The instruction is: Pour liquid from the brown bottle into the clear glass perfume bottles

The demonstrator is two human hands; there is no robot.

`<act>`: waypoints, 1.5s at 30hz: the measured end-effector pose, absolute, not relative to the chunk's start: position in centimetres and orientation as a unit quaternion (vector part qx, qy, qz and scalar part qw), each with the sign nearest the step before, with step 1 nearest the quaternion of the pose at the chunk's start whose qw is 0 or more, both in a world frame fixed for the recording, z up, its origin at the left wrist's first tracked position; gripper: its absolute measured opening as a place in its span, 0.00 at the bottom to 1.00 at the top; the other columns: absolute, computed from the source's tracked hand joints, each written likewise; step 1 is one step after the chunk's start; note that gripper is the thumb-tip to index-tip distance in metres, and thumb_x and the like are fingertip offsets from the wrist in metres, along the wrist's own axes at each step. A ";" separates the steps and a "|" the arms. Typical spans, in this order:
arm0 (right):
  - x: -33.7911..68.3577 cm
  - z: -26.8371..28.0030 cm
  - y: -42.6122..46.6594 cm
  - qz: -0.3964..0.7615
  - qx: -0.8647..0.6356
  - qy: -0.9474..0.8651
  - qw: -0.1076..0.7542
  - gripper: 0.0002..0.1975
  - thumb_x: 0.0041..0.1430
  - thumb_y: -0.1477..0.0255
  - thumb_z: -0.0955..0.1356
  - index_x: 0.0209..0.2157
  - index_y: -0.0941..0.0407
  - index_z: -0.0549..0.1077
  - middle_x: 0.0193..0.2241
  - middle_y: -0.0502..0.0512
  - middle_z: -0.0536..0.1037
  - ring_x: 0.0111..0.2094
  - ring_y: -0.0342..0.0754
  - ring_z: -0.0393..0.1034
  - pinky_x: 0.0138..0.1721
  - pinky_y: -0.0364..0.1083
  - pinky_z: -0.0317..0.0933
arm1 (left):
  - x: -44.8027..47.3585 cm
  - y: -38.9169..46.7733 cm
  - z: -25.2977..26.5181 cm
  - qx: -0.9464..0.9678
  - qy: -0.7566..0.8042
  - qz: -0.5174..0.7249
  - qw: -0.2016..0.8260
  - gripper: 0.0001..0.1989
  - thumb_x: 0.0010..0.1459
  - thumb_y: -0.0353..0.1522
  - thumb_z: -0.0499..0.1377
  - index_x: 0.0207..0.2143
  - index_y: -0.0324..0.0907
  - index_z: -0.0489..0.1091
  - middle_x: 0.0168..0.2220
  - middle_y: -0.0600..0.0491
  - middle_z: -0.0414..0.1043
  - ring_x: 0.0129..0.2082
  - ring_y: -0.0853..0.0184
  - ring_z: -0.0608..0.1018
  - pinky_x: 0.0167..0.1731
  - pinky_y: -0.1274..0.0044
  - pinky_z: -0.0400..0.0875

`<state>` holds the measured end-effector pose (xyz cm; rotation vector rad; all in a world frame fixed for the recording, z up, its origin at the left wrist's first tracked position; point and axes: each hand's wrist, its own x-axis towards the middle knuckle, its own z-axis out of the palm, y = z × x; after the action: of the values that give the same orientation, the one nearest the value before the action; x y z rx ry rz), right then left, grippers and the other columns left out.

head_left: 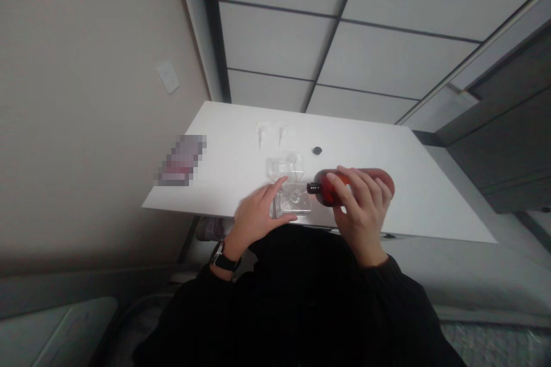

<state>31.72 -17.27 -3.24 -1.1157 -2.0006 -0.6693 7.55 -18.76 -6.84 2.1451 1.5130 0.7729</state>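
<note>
My right hand is wrapped around a large red-brown bottle. The bottle lies tipped over, its black neck pointing left at a clear square bottle. My left hand grips that clear bottle from its left side, with thumb and fingers along its edges. Whether any liquid is running between the two bottles is too faint to see. Just behind stands a second clear bottle, apart from my fingers. A small black cap sits on the white table behind the red-brown bottle.
Two small clear packets with thin pieces in them lie near the table's back. At the left end is a blurred-out flat object. A panelled partition rises behind the table, and a wall borders it on the left.
</note>
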 end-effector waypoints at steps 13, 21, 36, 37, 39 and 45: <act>31.6 -3.3 -17.3 -0.260 -0.437 -0.779 0.365 0.37 0.64 0.85 0.67 0.69 0.44 0.64 0.56 0.57 0.81 0.57 0.55 0.74 0.62 0.56 0.56 | 7.5 -18.8 -6.8 0.770 0.536 0.282 0.201 0.45 0.60 0.54 0.66 0.73 0.49 0.54 0.63 0.44 0.74 0.59 0.51 0.79 0.60 0.57 0.76; 31.7 -3.2 -17.2 -0.253 -0.434 -0.779 0.376 0.41 0.64 0.85 0.67 0.71 0.40 0.60 0.56 0.54 0.81 0.57 0.55 0.74 0.62 0.56 0.57 | 7.5 -18.8 -6.6 0.769 0.536 0.283 0.205 0.46 0.60 0.53 0.67 0.73 0.50 0.54 0.63 0.44 0.74 0.59 0.51 0.79 0.60 0.57 0.75; 31.7 -3.1 -17.2 -0.262 -0.436 -0.779 0.368 0.36 0.64 0.84 0.67 0.68 0.42 0.65 0.56 0.55 0.81 0.57 0.54 0.75 0.62 0.57 0.57 | 7.5 -18.7 -6.8 0.770 0.538 0.280 0.200 0.45 0.61 0.54 0.66 0.73 0.50 0.54 0.61 0.45 0.75 0.57 0.51 0.80 0.59 0.59 0.76; 31.7 -3.1 -17.2 -0.262 -0.437 -0.778 0.367 0.36 0.64 0.84 0.67 0.68 0.42 0.65 0.56 0.55 0.81 0.57 0.54 0.75 0.63 0.57 0.56 | 7.5 -18.7 -6.8 0.770 0.537 0.281 0.199 0.45 0.61 0.54 0.66 0.73 0.50 0.54 0.61 0.45 0.75 0.57 0.52 0.80 0.58 0.60 0.76; 31.7 -3.1 -17.3 -0.265 -0.438 -0.778 0.365 0.35 0.64 0.84 0.67 0.68 0.42 0.65 0.56 0.54 0.82 0.57 0.54 0.75 0.63 0.57 0.56 | 7.5 -18.7 -6.9 0.772 0.535 0.282 0.197 0.45 0.61 0.55 0.65 0.73 0.51 0.53 0.60 0.45 0.76 0.57 0.52 0.80 0.58 0.60 0.76; 31.7 -3.0 -17.3 -0.268 -0.436 -0.779 0.362 0.34 0.64 0.85 0.67 0.67 0.43 0.67 0.57 0.54 0.81 0.57 0.54 0.74 0.65 0.58 0.55 | 7.4 -18.7 -7.1 0.774 0.533 0.283 0.195 0.46 0.61 0.56 0.64 0.74 0.51 0.53 0.61 0.45 0.75 0.58 0.52 0.80 0.58 0.60 0.76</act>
<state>31.66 -17.35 -3.01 -1.1237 -2.0062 -0.6912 7.44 -18.69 -7.06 2.1686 1.4932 0.7928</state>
